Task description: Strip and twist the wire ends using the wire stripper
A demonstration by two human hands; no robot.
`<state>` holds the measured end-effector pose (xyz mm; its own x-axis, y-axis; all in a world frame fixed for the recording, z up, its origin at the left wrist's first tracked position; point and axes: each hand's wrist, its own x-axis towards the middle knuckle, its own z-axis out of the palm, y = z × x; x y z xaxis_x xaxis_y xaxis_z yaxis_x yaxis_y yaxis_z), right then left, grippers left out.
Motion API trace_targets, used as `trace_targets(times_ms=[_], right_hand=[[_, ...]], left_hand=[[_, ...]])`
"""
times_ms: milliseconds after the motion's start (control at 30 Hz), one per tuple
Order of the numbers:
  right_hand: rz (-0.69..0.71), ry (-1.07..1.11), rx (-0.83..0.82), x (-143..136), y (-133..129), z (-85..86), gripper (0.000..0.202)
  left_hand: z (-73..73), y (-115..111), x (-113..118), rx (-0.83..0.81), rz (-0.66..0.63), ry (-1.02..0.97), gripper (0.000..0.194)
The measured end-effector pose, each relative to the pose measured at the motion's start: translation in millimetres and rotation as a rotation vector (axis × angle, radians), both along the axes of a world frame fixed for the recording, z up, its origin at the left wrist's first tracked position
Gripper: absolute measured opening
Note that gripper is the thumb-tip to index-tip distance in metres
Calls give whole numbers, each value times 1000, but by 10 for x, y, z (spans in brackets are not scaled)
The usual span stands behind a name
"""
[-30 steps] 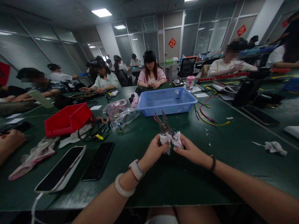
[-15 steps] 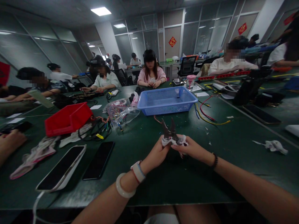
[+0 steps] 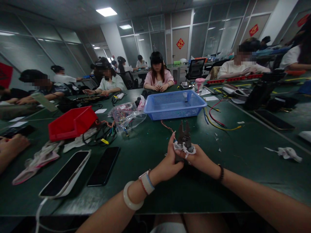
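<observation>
My right hand [image 3: 202,161] is closed around the handles of dark metal wire-stripping pliers [image 3: 185,134]. Their jaws point up and away from me and stand slightly apart. Crumpled white material [image 3: 186,149], perhaps tissue or tape, is bunched around the pliers below the jaws. My left hand [image 3: 167,164] is alongside, its fingers stretched upward and its thumb apart, touching the left side of the pliers and wrap. A twisted orange-brown wire [image 3: 167,126] runs from near the basket to behind my left fingertips; its end is hidden.
Beyond the pliers stands a blue basket [image 3: 175,114]. To its left are a plastic bag of wires [image 3: 126,118] and a red bin [image 3: 73,124]. Two phones [image 3: 104,166] lie left of my forearm, with gloves nearby. Loose wires [image 3: 218,124] and crumpled white material [image 3: 286,153] lie right. A co-worker's hand [image 3: 14,147] is far left.
The pliers have shifted right and turned more upright, their jaws closer together. My left hand has loosened from the handle, its fingers now straightened. The view has shifted slightly.
</observation>
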<state>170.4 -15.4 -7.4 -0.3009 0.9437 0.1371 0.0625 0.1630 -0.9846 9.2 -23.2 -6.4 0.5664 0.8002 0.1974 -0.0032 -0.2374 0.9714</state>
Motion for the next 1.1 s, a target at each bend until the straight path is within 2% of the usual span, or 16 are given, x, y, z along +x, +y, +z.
trace_targets(times_ms=[100,167,300,400,500,667,767,833,933,1100], right_hand=[[-2,-56,-30,89,49,25,32],[-63,-89,-21,166,114,32,32],[-245,-57,62,317,272,35,36],[-329,-59,69,401,357,30,42],[-352,-112,83,451,396,7,45],[-374,-240,227,485,408,-31,33],[-371,-407,402,508,394,-3,23],[-363,-538,501,534,378,28,21],[-344,-761,541,590,363,60,22],[-384,-1000,566,673,386,102,32]], left_hand=[[-6,69,-43,-22,25,-45,97],[-25,131,-82,34,138,16,82],[-45,240,-170,190,401,402,39],[-36,283,-218,295,399,634,27],[-22,298,-239,330,337,701,14],[-17,307,-240,297,350,642,1],[-31,329,-220,140,374,503,2],[-38,344,-200,-33,318,361,9],[-31,354,-173,-245,183,151,18],[8,333,-149,-294,136,41,18]])
